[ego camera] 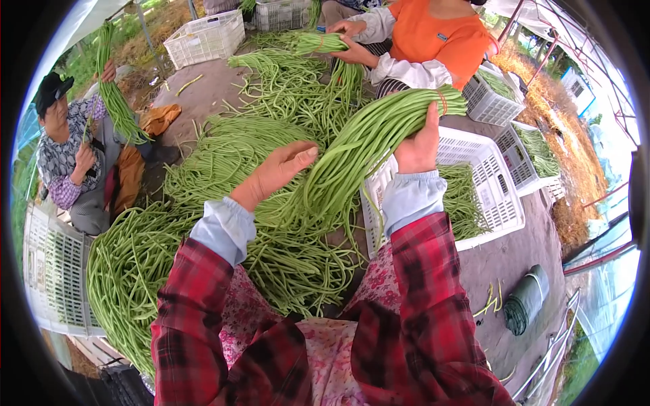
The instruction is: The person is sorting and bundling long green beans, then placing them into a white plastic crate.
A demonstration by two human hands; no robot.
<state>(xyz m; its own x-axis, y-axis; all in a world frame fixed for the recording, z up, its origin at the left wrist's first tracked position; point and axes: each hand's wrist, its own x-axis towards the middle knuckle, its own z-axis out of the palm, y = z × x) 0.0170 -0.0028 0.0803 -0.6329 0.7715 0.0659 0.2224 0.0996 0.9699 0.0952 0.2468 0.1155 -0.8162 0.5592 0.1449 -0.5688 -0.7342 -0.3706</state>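
Observation:
My right hand [419, 144] grips a thick bundle of long green yardlong beans [365, 129] near its banded end. A reddish band [442, 101] circles the bundle there, and the loose ends hang down to the left. My left hand [279, 170] is beside the hanging beans, thumb raised and palm turned toward them. Whether its hidden fingers touch the beans, I cannot tell. Under both hands spreads a large heap of loose yardlong beans [238, 152], reaching down between my knees.
At my right stands a white plastic crate [500, 177] with beans inside. More bean crates [525, 177] are beyond it. A person in orange [431, 40] holds a banded bundle opposite; another person [76, 152] sits left, holding beans. A dark green roll [528, 299] lies on the ground.

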